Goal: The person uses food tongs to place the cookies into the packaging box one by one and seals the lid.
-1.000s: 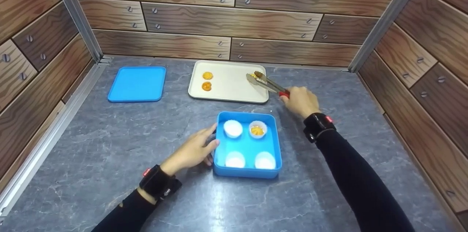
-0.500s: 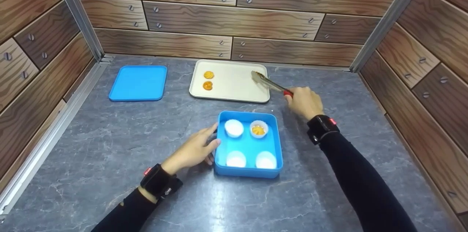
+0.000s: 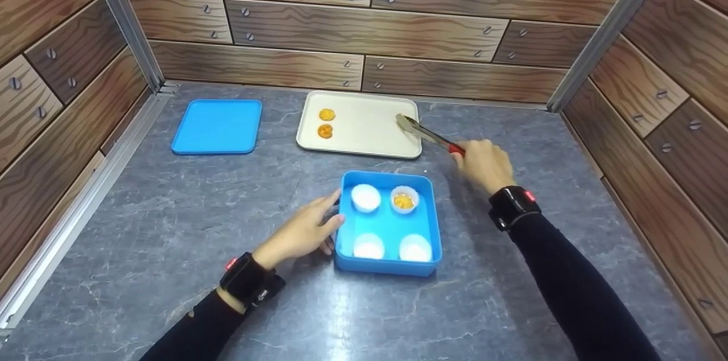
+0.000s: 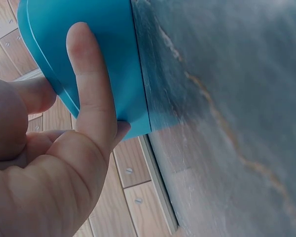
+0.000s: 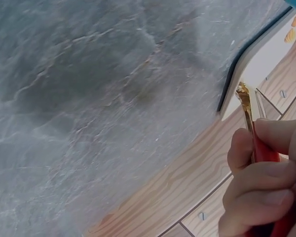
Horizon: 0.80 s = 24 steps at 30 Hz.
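My right hand (image 3: 483, 165) grips metal tongs (image 3: 429, 133) by their red handle (image 5: 263, 148). The tongs' tips are drawn together above the right end of a cream tray (image 3: 364, 133), a bit of yellow showing at them; the pastry they were around is mostly hidden. My left hand (image 3: 304, 230) rests against the left side of a blue box (image 3: 388, 267), its fingers fairly straight; the left wrist view shows a fingertip pressed to the outer wall (image 4: 121, 59). In the box stand several white paper cups (image 3: 365, 198), the back right one holding a yellow pastry (image 3: 403, 200).
Two small golden pastries, a ridged one (image 3: 326, 115) and a darker one (image 3: 325, 131), lie at the tray's left end. A flat blue lid (image 3: 217, 127) lies at the back left. Wood-patterned walls (image 3: 364, 31) enclose the grey marbled table (image 3: 273, 304) at back and sides.
The tongs' arms, spread around a yellow pastry at the tray's right end, have come together. My right hand has shifted slightly right and nearer. My left hand has stayed at the box.
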Each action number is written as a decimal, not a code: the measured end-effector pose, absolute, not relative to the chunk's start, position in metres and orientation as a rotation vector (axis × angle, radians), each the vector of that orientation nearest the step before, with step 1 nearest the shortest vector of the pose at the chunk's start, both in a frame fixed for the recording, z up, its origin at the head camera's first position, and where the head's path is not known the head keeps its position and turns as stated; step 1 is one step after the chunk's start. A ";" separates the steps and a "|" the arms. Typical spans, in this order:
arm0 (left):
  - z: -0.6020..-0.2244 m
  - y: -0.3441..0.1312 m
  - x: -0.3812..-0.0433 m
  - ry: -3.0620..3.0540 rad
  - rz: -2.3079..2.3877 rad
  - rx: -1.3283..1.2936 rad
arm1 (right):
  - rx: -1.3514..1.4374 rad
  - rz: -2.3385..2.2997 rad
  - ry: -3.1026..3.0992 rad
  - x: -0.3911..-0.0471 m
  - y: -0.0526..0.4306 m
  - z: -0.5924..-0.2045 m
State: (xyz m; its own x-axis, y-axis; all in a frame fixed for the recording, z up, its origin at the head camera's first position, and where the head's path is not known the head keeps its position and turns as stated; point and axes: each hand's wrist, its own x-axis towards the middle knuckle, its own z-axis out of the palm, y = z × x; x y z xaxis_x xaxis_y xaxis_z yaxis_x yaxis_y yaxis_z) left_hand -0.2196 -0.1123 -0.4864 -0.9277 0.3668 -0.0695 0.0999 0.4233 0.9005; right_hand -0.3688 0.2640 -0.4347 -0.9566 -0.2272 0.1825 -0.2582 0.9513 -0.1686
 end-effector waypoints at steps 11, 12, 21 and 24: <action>-0.489 -0.114 -0.220 2.417 1.511 0.411 | 0.450 0.260 -2.821 -0.362 0.274 -0.430; -0.489 -0.114 -0.219 2.413 1.512 0.409 | 0.462 0.249 -2.803 -0.360 0.275 -0.428; -0.490 -0.113 -0.219 2.428 1.499 0.403 | 0.692 0.189 -2.611 -0.321 0.277 -0.397; -0.489 -0.113 -0.220 2.435 1.491 0.401 | 0.781 0.184 -2.555 -0.301 0.279 -0.389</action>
State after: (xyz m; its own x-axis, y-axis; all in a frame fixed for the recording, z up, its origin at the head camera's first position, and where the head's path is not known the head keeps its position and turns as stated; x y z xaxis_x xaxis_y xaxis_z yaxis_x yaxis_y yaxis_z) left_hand -0.2199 -0.1127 -0.4887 -0.9288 0.3631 -0.0744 0.0989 0.4363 0.8943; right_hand -0.3008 0.2793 -0.3885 -0.7333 -0.4962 0.4648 -0.5578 0.8299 0.0059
